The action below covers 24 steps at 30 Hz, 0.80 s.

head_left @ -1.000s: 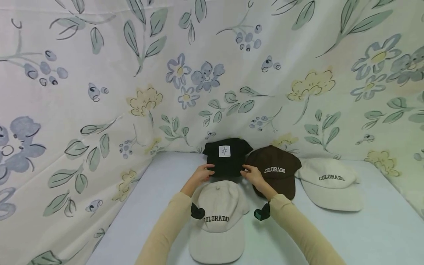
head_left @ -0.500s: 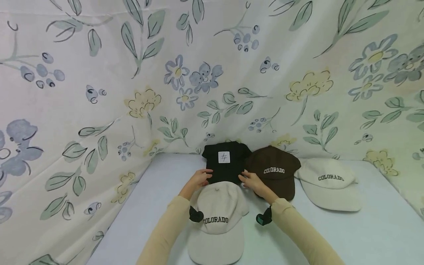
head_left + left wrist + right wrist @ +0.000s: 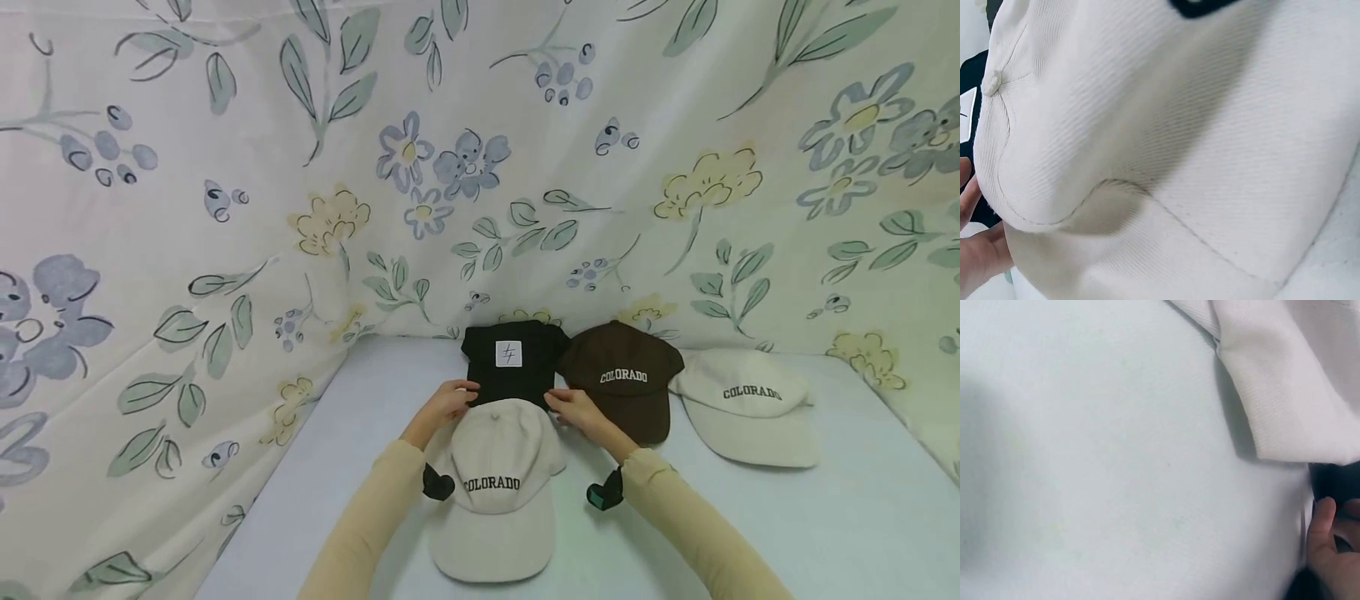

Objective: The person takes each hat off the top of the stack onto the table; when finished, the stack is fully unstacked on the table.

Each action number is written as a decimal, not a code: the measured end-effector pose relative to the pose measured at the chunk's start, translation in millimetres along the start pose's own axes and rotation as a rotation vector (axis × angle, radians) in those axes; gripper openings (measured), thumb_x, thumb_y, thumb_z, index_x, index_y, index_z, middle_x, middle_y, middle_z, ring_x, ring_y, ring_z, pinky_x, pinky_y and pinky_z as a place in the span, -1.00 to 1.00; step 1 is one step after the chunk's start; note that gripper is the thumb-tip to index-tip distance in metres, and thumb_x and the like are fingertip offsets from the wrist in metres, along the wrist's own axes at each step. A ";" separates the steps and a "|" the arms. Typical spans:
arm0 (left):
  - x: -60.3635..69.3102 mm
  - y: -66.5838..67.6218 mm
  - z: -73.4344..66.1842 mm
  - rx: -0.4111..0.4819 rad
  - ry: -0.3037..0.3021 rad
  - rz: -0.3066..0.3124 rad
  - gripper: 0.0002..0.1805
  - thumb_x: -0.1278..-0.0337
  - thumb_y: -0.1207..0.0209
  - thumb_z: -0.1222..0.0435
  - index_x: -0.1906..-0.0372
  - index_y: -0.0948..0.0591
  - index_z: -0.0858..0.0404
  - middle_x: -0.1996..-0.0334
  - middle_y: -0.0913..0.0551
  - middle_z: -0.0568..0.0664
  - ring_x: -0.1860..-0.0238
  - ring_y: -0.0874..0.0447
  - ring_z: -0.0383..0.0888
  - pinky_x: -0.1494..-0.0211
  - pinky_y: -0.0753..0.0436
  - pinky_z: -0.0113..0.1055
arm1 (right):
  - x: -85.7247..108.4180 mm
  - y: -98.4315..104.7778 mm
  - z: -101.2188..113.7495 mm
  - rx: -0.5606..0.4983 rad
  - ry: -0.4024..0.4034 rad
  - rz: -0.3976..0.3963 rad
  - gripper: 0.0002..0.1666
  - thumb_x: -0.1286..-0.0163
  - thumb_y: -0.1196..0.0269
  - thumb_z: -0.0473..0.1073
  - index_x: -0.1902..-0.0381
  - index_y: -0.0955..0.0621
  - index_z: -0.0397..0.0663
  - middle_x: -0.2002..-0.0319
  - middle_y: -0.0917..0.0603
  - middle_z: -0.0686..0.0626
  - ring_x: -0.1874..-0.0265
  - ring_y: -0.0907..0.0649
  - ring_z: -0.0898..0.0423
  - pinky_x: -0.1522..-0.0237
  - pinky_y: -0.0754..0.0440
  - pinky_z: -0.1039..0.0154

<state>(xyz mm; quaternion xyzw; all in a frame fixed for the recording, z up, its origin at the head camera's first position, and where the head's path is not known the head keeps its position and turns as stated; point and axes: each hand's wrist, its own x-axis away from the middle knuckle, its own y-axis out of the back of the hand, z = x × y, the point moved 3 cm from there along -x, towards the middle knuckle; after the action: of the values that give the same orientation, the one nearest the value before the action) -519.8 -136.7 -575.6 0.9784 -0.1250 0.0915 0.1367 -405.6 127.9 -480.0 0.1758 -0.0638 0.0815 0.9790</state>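
Observation:
A black cap (image 3: pixel 510 382) with a white square patch lies at the back of the table, its brim toward me. My left hand (image 3: pixel 442 406) pinches the brim's left edge, and my right hand (image 3: pixel 581 410) pinches the right edge. In front of it, between my forearms, a cream cap (image 3: pixel 491 542) lettered COLORADO hides the black brim's front edge. The left wrist view is mostly filled by that cream cap (image 3: pixel 1116 125), with part of my left hand (image 3: pixel 982 256) at its left. In the right wrist view, my right hand (image 3: pixel 1335 562) shows at the lower right corner.
A brown COLORADO cap (image 3: pixel 622 417) stands right of the black one, close beside my right hand. Farther right is another cream COLORADO cap (image 3: pixel 757 437). All lie on a pale table (image 3: pixel 847 533), with a floral cloth (image 3: pixel 480 167) hanging behind and at the left.
The black cap, raised a little and tilted one second ago, has come down and toward me, both hands moving with it. The other caps stay put; the head view shifts slightly.

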 end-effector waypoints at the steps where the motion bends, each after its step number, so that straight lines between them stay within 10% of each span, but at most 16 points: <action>1: 2.8 0.6 -1.8 -0.016 -0.008 0.002 -0.71 -0.10 -0.11 0.25 0.04 -0.51 0.21 0.25 -0.48 0.09 0.71 -0.21 -0.25 0.58 -0.36 -0.37 | 1.0 -0.5 0.7 0.011 0.002 0.008 -0.47 -0.32 -0.05 -0.10 -0.10 -0.37 -0.40 -0.05 -0.43 -0.30 0.07 -0.49 -0.07 0.13 -0.49 0.12; 7: 35.7 18.1 -21.3 -0.147 -0.091 0.016 -0.65 -0.14 -0.06 0.11 -0.02 -0.49 0.13 0.31 -0.51 0.08 0.44 -0.48 -0.12 0.47 -0.48 -0.30 | 12.9 5.2 10.8 0.162 0.112 0.050 -0.46 -0.35 0.00 -0.10 -0.14 -0.33 -0.41 -0.06 -0.39 -0.35 0.03 -0.44 -0.12 0.11 -0.47 0.08; 14: 168.3 30.8 -110.2 -0.159 -0.075 -0.011 -0.58 -0.21 0.04 0.35 -0.15 -0.32 0.39 -0.03 -0.37 0.37 -0.05 -0.32 0.24 0.02 -0.39 0.02 | 36.3 46.2 15.3 0.037 0.154 0.103 -0.37 -0.34 -0.03 -0.07 -0.22 -0.21 -0.36 -0.11 -0.31 -0.36 0.00 -0.41 -0.17 0.11 -0.48 0.10; 24: 274.4 51.5 -78.0 -0.079 -0.051 0.086 -0.50 -0.20 0.01 0.31 -0.17 -0.24 0.49 -0.03 -0.35 0.43 -0.03 -0.33 0.27 0.06 -0.42 -0.01 | 102.1 61.5 -4.3 -0.003 0.181 0.219 -0.38 -0.32 -0.05 -0.08 -0.19 -0.24 -0.39 -0.12 -0.31 -0.38 0.00 -0.42 -0.17 0.16 -0.50 0.15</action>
<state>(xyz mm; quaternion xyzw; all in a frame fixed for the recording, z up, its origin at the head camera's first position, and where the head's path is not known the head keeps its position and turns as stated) -283.7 -222.3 -430.7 0.9681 -0.1737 0.0671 0.1677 -316.5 200.3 -447.8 0.1582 0.0056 0.2034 0.9662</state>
